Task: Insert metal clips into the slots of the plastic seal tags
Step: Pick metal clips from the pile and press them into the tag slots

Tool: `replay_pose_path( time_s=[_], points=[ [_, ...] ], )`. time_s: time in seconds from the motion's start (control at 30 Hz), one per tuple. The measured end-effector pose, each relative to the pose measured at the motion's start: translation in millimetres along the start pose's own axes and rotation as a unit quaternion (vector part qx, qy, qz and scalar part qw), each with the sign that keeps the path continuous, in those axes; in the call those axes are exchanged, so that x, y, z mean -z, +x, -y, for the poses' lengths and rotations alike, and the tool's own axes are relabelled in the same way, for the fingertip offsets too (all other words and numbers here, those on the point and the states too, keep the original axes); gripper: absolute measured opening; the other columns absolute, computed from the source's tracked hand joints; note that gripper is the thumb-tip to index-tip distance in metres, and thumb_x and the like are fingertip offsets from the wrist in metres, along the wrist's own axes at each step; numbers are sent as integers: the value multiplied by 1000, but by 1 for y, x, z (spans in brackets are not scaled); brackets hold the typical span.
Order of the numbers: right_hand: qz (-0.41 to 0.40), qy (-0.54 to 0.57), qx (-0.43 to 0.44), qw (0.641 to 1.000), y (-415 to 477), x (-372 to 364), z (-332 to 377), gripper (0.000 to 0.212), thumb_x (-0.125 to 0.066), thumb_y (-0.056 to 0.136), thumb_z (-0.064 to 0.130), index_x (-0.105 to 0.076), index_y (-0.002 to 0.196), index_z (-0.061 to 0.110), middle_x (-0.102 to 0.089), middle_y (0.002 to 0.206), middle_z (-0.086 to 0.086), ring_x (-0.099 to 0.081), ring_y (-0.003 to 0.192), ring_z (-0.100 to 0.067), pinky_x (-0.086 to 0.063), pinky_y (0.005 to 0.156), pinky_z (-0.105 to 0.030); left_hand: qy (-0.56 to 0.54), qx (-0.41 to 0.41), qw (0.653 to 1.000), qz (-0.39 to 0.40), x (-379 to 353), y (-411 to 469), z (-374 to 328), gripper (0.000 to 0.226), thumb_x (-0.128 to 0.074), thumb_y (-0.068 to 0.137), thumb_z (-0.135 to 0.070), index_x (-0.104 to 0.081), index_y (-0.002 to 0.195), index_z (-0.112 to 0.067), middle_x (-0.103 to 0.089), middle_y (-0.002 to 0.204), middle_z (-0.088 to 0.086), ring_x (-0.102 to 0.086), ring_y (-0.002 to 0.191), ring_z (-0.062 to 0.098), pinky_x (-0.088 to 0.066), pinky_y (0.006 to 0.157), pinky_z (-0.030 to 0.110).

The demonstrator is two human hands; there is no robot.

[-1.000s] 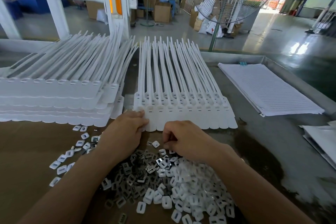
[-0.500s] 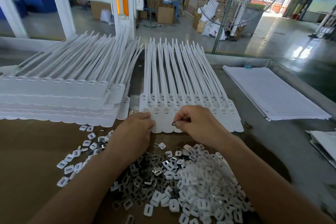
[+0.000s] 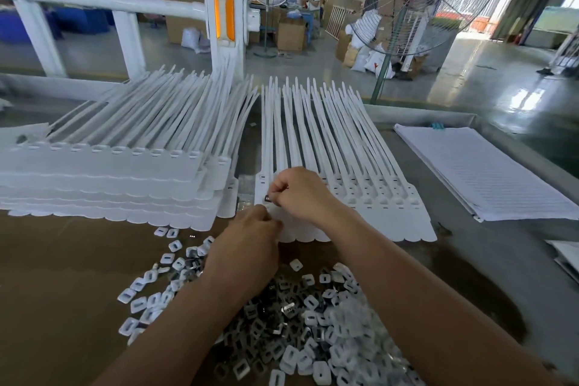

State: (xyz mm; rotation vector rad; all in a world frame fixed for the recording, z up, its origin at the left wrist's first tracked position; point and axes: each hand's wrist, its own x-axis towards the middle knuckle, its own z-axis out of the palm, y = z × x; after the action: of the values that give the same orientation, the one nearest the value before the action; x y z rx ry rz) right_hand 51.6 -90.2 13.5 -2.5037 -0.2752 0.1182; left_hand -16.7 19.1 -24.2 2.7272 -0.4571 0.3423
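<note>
A strip of joined white plastic seal tags lies flat in front of me, tails pointing away. My right hand hovers over its left end, fingers pinched on a small dark metal clip held at a tag's slot. My left hand rests on the strip's near edge, fingers curled and pressing the tags down. A heap of metal clips and white plastic caps lies under my forearms.
A tall stack of more tag strips sits to the left. A pile of white sheets lies at the right. A white railing post and a standing fan rise beyond the table's raised metal edge.
My right hand rose from the clip heap with one clip and moved forward and left onto the strip's left end. My left hand stayed on the near edge.
</note>
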Motion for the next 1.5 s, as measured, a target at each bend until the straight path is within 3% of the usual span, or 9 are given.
replay_pose_path(
  time_s=[0.1,0.23,0.43,0.67,0.9,1.1,1.23,1.37,1.5],
  points=[
    [4,-19,-13,1000,2,-2,2,31,-53,82,4,-59,59,24,-69,91,2,-62,86,-16,-52,79,-31,5,-3,1000,-5,-3,0,2,29,-43,88,-17,-63,109,-19,-54,113,-3,-51,100,12,-43,80,21],
    [1,-67,-18,998,6,-8,3,17,-51,82,8,-68,84,6,-68,95,-6,-62,89,-21,-53,82,-39,-2,-6,1000,-14,-6,1,3,29,-43,89,-19,-63,111,-22,-54,115,-4,-50,100,10,-42,78,18],
    [-6,-105,-21,994,7,-12,5,17,-51,79,9,-66,87,9,-65,95,-3,-60,88,-20,-52,76,-33,2,-4,1000,-11,-9,0,4,30,-43,89,-19,-64,110,-24,-54,115,-5,-50,98,10,-35,72,14],
    [-36,-49,-37,998,10,-12,3,17,-57,84,13,-65,98,16,-64,101,1,-59,95,-17,-47,73,-31,-1,-10,1000,-14,-7,0,4,30,-42,89,-17,-64,110,-21,-55,115,-5,-50,98,10,-34,73,14],
    [-27,-19,-47,998,14,-8,1,10,-62,83,13,-70,89,14,-67,99,0,-61,93,-16,-49,76,-29,-10,-12,1000,-22,-5,0,3,30,-42,90,-19,-65,109,-23,-56,115,-6,-51,98,9,-36,76,14],
    [21,25,-17,999,6,2,0,17,-62,84,6,-70,96,14,-66,109,-2,-60,101,-17,-48,92,-30,0,-10,1000,-20,-4,-1,4,27,-44,89,-19,-65,106,-22,-56,107,-4,-52,95,11,-31,69,14],
    [30,58,29,997,-12,13,-3,10,-65,83,14,-70,91,11,-68,96,3,-60,89,-9,-48,86,-26,-3,-4,1000,-12,-1,-1,4,28,-45,89,-18,-65,106,-23,-55,108,-4,-54,95,12,-37,72,17],
    [68,10,50,996,-38,21,-10,2,-67,83,23,-68,82,24,-61,78,16,-57,76,2,-44,69,-14,-10,24,1000,13,4,1,4,28,-47,86,-16,-67,105,-21,-55,117,-5,-58,97,15,-42,77,22],
    [121,-47,64,989,-59,23,-10,15,-69,81,24,-72,94,20,-61,78,16,-54,72,5,-42,66,-9,-6,33,999,39,8,4,2,27,-53,83,-21,-68,104,-18,-55,120,-3,-58,100,15,-43,82,23]
  ],
)
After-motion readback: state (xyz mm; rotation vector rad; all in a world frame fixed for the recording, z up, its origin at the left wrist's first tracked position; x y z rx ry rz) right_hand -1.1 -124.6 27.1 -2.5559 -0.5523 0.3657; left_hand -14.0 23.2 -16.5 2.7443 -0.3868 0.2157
